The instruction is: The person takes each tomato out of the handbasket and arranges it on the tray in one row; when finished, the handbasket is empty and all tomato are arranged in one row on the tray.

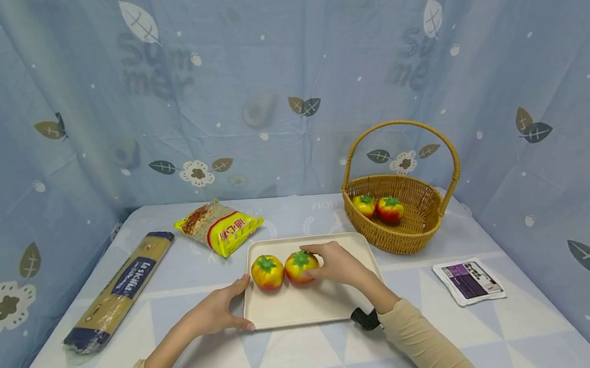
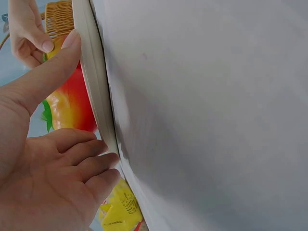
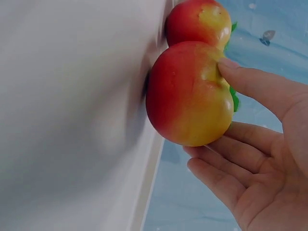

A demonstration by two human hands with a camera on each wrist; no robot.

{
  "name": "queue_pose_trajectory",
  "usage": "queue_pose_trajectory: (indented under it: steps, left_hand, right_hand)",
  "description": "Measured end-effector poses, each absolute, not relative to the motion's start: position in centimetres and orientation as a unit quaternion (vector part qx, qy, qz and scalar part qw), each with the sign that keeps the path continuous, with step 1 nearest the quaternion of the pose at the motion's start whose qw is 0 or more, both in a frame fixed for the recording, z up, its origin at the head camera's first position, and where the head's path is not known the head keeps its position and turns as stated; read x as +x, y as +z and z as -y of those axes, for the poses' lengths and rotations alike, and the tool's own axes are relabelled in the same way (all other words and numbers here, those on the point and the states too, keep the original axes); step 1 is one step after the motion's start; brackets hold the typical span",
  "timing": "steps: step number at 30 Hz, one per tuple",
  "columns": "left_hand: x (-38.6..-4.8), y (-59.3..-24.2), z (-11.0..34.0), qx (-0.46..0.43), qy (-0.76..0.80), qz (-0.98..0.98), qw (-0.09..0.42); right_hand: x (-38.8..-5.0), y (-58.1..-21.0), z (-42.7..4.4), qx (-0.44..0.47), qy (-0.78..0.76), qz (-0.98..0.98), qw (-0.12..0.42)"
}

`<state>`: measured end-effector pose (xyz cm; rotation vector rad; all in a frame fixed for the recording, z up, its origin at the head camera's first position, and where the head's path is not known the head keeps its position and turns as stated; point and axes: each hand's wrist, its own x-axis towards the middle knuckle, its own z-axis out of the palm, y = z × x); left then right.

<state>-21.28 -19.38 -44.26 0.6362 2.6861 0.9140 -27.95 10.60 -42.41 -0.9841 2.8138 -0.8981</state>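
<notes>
Two red-and-yellow tomatoes with green tops, a left one [image 1: 268, 275] [image 3: 198, 21] and a right one [image 1: 298, 275] [image 3: 185, 96], sit side by side on a cream tray [image 1: 297, 311] [image 2: 95, 72]. My right hand [image 1: 336, 263] [image 3: 264, 154] holds the right tomato, thumb on one side and fingers on the other. At the tray's left edge is my left hand [image 1: 214, 313] [image 2: 43, 163], thumb and fingers spread and extended, fingertips at the rim. The left wrist view shows a tomato [image 2: 74, 101] just beyond that rim.
A wicker basket [image 1: 406, 241] with two similar tomatoes stands at the back right. Behind the tray's left side lies a yellow noodle bag [image 1: 229, 230]; a long pasta pack [image 1: 122, 289] is at far left. A white-and-purple packet [image 1: 469, 281] lies right of the tray.
</notes>
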Motion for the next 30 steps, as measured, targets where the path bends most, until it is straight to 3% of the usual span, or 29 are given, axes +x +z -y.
queue_pose_trajectory:
  steps: [30]
  left_hand:
    - [-21.2,-44.2,19.2,0.206,0.310,-0.921,0.117]
  right_hand:
    - [-27.9,-40.9,-11.7,-0.314,-0.309,-0.897,0.011]
